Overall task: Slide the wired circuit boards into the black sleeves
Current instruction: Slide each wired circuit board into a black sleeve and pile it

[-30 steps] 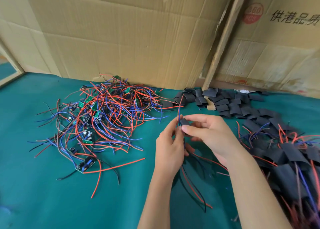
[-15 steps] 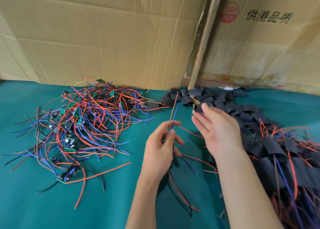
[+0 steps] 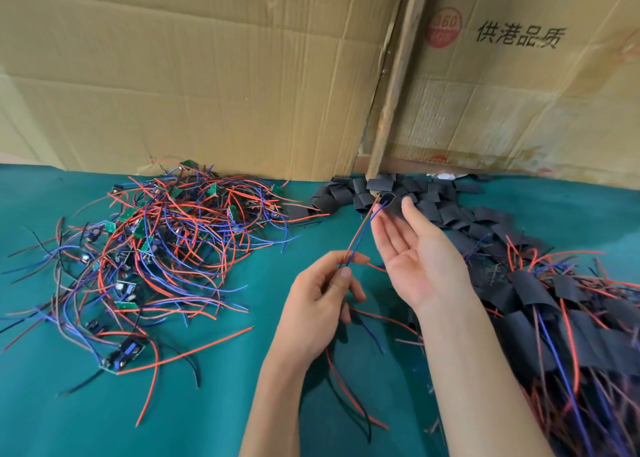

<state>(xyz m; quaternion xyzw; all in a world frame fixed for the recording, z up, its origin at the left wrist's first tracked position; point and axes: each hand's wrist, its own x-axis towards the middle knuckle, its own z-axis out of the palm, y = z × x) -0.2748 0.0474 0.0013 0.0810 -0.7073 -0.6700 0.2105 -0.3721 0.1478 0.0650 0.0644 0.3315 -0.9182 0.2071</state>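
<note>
In the head view, a red and blue wire pair (image 3: pixel 360 236) is pinched in the left hand (image 3: pixel 320 304). The wire tips are best kept together and steered straight into the mouth of the black sleeve (image 3: pixel 387 201). That sleeve is touched by the fingertips of the right hand (image 3: pixel 414 259), whose fingers are held straight, palm up. The circuit board itself cannot be made out.

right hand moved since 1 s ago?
Yes. The right hand left the left hand, opened and reached away from the person to the loose black sleeves by the cardboard wall.
</note>
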